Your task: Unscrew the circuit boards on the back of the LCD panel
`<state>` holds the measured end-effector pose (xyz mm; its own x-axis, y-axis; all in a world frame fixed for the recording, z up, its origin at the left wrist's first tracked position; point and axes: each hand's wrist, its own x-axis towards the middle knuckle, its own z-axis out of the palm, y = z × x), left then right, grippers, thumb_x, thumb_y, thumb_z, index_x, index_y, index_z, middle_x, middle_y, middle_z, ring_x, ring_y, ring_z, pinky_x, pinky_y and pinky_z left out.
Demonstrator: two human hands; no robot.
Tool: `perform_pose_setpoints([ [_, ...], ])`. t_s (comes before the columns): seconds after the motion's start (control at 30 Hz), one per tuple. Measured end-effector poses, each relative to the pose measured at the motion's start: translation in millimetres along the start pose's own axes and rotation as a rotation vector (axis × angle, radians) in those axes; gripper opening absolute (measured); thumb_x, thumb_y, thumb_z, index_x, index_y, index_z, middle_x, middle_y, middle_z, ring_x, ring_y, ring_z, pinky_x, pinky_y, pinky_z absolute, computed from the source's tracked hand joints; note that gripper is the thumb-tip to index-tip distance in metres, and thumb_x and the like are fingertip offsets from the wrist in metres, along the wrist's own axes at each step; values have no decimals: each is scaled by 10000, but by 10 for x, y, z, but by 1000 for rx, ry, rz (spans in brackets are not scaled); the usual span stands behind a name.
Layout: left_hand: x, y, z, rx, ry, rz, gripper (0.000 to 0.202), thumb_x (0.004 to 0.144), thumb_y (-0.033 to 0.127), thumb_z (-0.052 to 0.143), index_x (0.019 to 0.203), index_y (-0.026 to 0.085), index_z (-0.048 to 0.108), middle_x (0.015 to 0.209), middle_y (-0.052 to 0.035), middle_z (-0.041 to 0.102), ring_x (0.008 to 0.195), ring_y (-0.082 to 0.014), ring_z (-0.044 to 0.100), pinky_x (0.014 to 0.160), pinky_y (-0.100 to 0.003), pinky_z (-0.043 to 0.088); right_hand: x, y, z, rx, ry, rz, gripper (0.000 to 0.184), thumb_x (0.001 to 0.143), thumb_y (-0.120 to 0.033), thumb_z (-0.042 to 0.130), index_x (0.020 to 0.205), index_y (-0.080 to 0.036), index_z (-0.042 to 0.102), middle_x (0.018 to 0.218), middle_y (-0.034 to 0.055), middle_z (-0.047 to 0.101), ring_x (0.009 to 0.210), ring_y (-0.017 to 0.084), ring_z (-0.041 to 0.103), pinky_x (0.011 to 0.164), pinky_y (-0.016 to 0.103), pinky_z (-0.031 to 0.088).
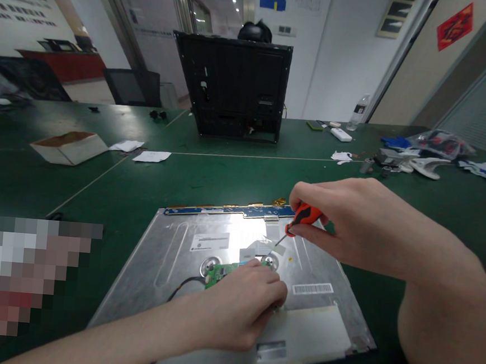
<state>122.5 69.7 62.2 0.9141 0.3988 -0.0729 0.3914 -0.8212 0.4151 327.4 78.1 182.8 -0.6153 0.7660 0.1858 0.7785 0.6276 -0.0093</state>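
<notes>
Green matting covers a long workbench [226, 175] in a bright room with white walls, and at the near edge lies a silver display panel [165, 260], back side up, with a blue strip board [224, 208] along its far edge.

At about 5 o'clock from the panel's middle, the left hand [241, 308] rests palm down on the metal, fingers curled together over a small green circuit board [219, 272]; only the board's left end shows past the knuckles. A black cable [184, 284] runs from that end toward 7 o'clock and passes under the forearm.

The right hand [349, 224] comes in from 3 o'clock, fingers pinched around an orange-and-black screwdriver [301, 217]. Its thin shaft slants down toward 7 o'clock, with the tip at a round boss on the panel just beyond the left hand's fingertips — whether the tip sits in a screw head is too small to tell.

Further out at 12 o'clock stands a black monitor housing [233, 86], its open back facing this way. At 10 o'clock lie an open cardboard box [69, 146] and loose white papers [150, 155]. At 2 o'clock sit a clear water bottle [358, 112], a white remote-shaped object [341, 135], and a scatter of white parts and plastic bags [439, 144]. A blurred patch covers the scene at 8 o'clock.
</notes>
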Motion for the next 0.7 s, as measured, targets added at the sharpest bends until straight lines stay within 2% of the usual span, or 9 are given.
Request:
perform_pose_setpoints([
  [0.27, -56, 50, 25, 6, 9, -37, 106, 821, 99, 606, 871, 187, 575, 899, -41, 658, 835, -230, 621, 895, -410, 443, -46, 34, -33, 47, 20, -32, 73, 887, -254, 620, 924, -235, 560, 780, -33, 660, 628, 140, 569, 548, 270, 342],
  [0.43, -63, 23, 43, 15, 23, -65, 120, 812, 131, 634, 911, 183, 589, 953, -64, 662, 891, -249, 613, 896, -410, 449, -270, -63, -227, 288, -4, -107, 38, 885, -212, 607, 892, -242, 585, 769, -46, 653, 610, 111, 565, 556, 248, 396],
  [0.5, -57, -18, 50, -13, 31, -60, 122, 819, 140, 628, 926, 184, 592, 956, -70, 658, 907, -252, 609, 878, -395, 459, -329, -154, -258, 349, -58, -119, 96, 892, -163, 584, 865, -254, 600, 779, -55, 662, 616, 105, 575, 553, 242, 398],
  [0.63, -47, -101, 83, -57, 47, -23, 127, 815, 134, 607, 929, 190, 596, 951, -72, 650, 935, -259, 605, 871, -381, 468, -300, -308, -134, 303, -196, -125, 133, 868, -146, 637, 887, -277, 651, 849, -58, 699, 719, 124, 631, 616, 259, 421],
  [0.7, -49, -118, 99, -56, 49, -15, 131, 813, 138, 602, 931, 194, 594, 952, -69, 652, 931, -260, 607, 872, -385, 469, -248, -345, -31, 294, -233, -159, 164, 837, -117, 658, 885, -274, 664, 848, -62, 704, 700, 119, 629, 595, 265, 397],
])
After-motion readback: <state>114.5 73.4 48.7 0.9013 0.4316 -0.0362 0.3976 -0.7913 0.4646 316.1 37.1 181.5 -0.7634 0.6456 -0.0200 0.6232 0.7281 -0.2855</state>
